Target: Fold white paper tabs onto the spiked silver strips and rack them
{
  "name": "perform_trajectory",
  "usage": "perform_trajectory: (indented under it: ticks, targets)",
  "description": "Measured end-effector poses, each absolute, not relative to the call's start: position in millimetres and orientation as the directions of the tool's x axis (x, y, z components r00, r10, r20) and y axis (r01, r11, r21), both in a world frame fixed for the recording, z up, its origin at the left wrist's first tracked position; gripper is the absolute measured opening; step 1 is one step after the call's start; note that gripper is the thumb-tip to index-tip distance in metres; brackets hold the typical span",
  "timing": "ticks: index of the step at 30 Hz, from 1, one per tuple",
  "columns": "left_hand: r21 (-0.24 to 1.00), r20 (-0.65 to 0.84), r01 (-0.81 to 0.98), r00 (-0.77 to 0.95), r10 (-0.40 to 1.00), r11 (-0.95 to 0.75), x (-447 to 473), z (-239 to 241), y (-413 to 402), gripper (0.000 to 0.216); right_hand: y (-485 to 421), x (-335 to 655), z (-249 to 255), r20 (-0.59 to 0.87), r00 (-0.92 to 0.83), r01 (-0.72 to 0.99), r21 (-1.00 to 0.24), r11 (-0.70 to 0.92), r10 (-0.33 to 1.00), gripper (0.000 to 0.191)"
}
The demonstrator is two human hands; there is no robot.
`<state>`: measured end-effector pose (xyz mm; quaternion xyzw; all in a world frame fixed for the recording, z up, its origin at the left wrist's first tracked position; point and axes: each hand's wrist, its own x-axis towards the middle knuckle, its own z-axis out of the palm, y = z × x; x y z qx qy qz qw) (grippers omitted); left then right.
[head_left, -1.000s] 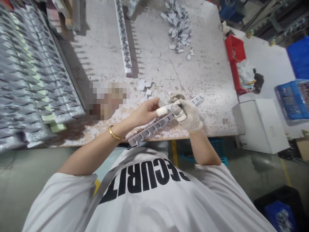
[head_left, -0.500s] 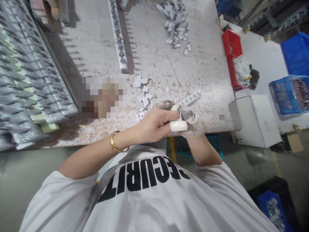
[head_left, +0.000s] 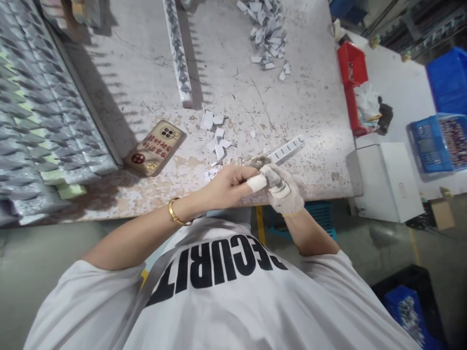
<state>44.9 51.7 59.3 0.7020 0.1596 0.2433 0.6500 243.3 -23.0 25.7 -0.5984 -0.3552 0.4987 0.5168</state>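
My left hand, bare with a white cover on the thumb, is closed in a pinch against the fingers of my right hand. What lies in that pinch is too small or hidden to make out. My right hand wears a stained white knit glove, its fingers curled. From under the glove a white slotted strip sticks out to the upper right; its near end is hidden by my hands. Small white pieces lie loose on the worn table, just beyond my left hand.
A phone in a printed case lies left of my hands. Rows of grey strips fill the left side. Further back are a long strip and a heap of white pieces. Red bins and a white box stand right.
My left hand has drawn slightly left, and the gloved hand has turned, showing more of its back. The strip is nearly where it was.
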Motion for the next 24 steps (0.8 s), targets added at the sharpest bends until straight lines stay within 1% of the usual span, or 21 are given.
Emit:
perform_trajectory:
  ticks: [1, 2, 3, 4, 5, 6, 7, 8, 10, 11, 12, 15, 17, 20, 24]
  targets:
    - [0.990, 0.121, -0.059, 0.827, 0.549, -0.129, 43.9, 56.5, 52.5, 0.049, -23.8, 244.0, 25.0, -0.200, 0.261, -0.052, -0.980, -0.193, 0.944, 0.029]
    - [0.986, 0.100, -0.005, 0.818, 0.567, -0.167, 41.9, 53.0, 54.0, 0.047, -24.2, 246.4, 24.4, -0.137, 0.281, 0.057, -0.986, -0.159, 0.950, 0.028]
    - [0.976, 0.074, 0.064, 0.802, 0.592, -0.209, 38.6, 48.9, 55.9, 0.046, -24.4, 250.1, 23.6, -0.050, 0.290, 0.220, -0.968, -0.118, 0.956, 0.030]
    - [0.960, 0.047, 0.136, 0.784, 0.619, -0.244, 33.9, 44.7, 57.8, 0.045, -24.3, 254.9, 22.2, 0.047, 0.285, 0.398, -0.914, -0.074, 0.957, 0.031]
    - [0.941, 0.021, 0.203, 0.765, 0.644, -0.272, 27.9, 40.6, 59.4, 0.044, -24.2, 260.2, 20.2, 0.147, 0.258, 0.574, -0.818, -0.029, 0.955, 0.030]
    - [0.920, 0.004, 0.257, 0.749, 0.662, -0.295, 20.9, 36.9, 60.2, 0.045, -24.1, 265.5, 17.3, 0.235, 0.209, 0.722, -0.691, 0.012, 0.949, 0.028]
    - [0.900, -0.004, 0.295, 0.742, 0.671, -0.321, 13.4, 33.4, 60.2, 0.047, -24.0, 270.1, 13.7, 0.296, 0.151, 0.823, -0.566, 0.046, 0.943, 0.025]
    - [0.878, -0.006, 0.322, 0.746, 0.666, -0.353, 5.8, 30.2, 59.2, 0.049, -24.1, 273.7, 9.9, 0.322, 0.088, 0.885, -0.459, 0.074, 0.943, 0.024]
    - [0.829, -0.001, 0.354, 0.775, 0.632, -0.433, -7.8, 24.2, 54.3, 0.054, -24.0, 277.4, 2.7, 0.327, -0.028, 0.955, -0.271, 0.122, 0.945, 0.024]
    - [0.799, 0.000, 0.369, 0.789, 0.614, -0.475, -13.1, 21.4, 50.9, 0.056, -23.8, 277.5, 0.1, 0.312, -0.072, 0.970, -0.198, 0.139, 0.947, 0.024]
    - [0.768, -0.005, 0.385, 0.803, 0.596, -0.512, -17.3, 18.7, 47.1, 0.057, -23.4, 276.9, -1.5, 0.296, -0.095, 0.976, -0.159, 0.147, 0.950, 0.023]
    - [0.689, -0.030, 0.425, 0.826, 0.563, -0.587, -23.7, 12.3, 36.9, 0.055, -21.3, 273.5, -1.2, 0.251, -0.144, 0.981, -0.090, 0.171, 0.957, 0.021]
    - [0.669, -0.043, 0.431, 0.836, 0.547, -0.606, -24.5, 9.9, 33.0, 0.049, -19.3, 272.0, 1.7, 0.232, -0.171, 0.980, -0.060, 0.189, 0.958, 0.022]
    - [0.684, -0.065, 0.423, 0.847, 0.528, -0.594, -24.1, 8.4, 31.6, 0.039, -14.9, 272.2, 5.9, 0.173, -0.211, 0.975, -0.032, 0.220, 0.962, 0.025]
    - [0.701, -0.102, 0.425, 0.855, 0.509, -0.573, -23.6, 6.5, 33.2, 0.037, -6.8, 274.2, 5.0, 0.055, -0.271, 0.962, -0.019, 0.272, 0.961, 0.026]
